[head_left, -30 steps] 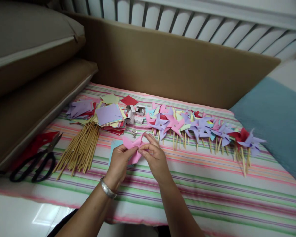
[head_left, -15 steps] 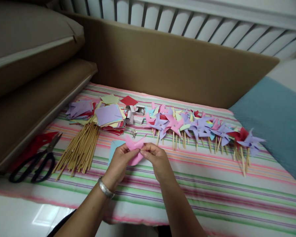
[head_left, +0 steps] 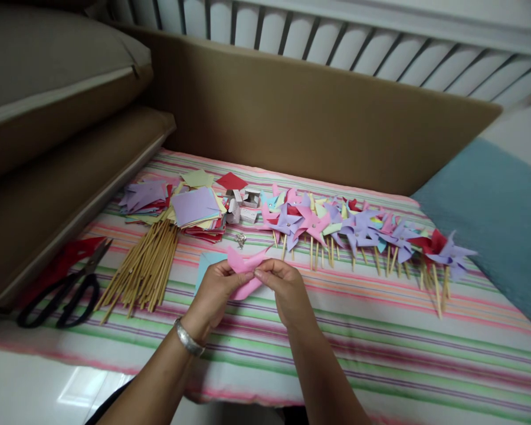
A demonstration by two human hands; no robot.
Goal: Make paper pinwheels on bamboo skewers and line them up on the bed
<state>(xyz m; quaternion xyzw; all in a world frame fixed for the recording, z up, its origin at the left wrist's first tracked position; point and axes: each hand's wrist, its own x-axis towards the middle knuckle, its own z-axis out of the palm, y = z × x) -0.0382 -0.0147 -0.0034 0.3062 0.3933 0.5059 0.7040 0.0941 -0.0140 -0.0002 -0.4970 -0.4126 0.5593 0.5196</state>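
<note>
A pink paper pinwheel [head_left: 246,260] with curled blades is held between my two hands above the striped cloth. My left hand [head_left: 219,286] pinches its left side, thumb near the centre. The fingers of my right hand [head_left: 285,286] are closed on its right side, the fingertips meeting the left thumb at the middle. What lies under the fingertips is hidden. Beside my left hand rests a light-blue paper sheet [head_left: 207,264], partly covered. A small pile of metal pins [head_left: 240,239] lies just beyond the pink paper.
Stacks of coloured paper [head_left: 195,206], small white boxes [head_left: 249,213] and wooden sticks [head_left: 142,268] lie behind and left. Black-handled scissors [head_left: 71,292] are farther left. Finished pinwheels on sticks [head_left: 363,229] form a row at right. A brown cushion board [head_left: 292,118] stands behind.
The pink paper has tilted and folded a little more between my fingers, its upper-right blade reaching farther right. My right hand has shifted slightly; the other things stay put.
</note>
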